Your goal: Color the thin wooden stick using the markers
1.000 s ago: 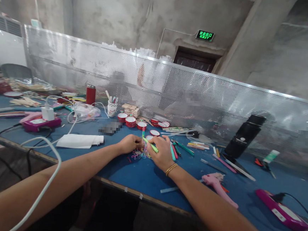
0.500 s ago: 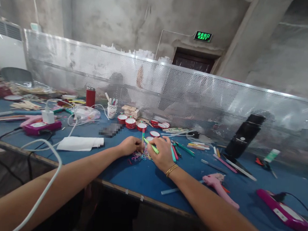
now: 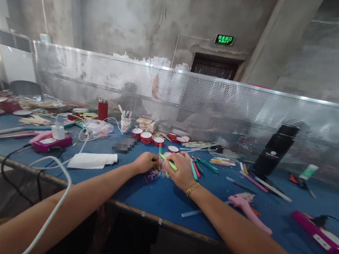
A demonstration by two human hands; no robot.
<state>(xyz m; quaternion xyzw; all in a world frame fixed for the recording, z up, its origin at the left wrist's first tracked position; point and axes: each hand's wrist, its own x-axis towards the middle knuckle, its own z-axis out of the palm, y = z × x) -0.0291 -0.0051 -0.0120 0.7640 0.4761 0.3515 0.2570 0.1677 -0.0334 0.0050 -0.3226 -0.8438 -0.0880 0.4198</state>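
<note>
My left hand [image 3: 147, 163] is closed around a thin upright stick [image 3: 160, 150] whose top shows red and green bands. In my right hand [image 3: 182, 169] is a bright green marker [image 3: 170, 162], its tip end pointing left toward the stick. Both hands are close together, low over the table. Under and between them lies a heap of small colourful rubber bands or loops [image 3: 157, 175], partly hidden by the fingers. Several markers [image 3: 194, 169] in teal and red lie just beyond my right hand.
On the blue table [image 3: 140, 195] are red-rimmed round pieces [image 3: 146, 137], a cup of pens [image 3: 125, 124], a red can [image 3: 102, 109], white paper [image 3: 92, 161], a pink glue gun [image 3: 249, 211], a black bottle [image 3: 276, 149] and purple power strips [image 3: 319, 234]. A perforated screen [image 3: 232, 104] stands behind.
The whole view has shifted a little, with things appearing slightly further right. Both hands keep nearly the same pose, still holding the stick and the green marker.
</note>
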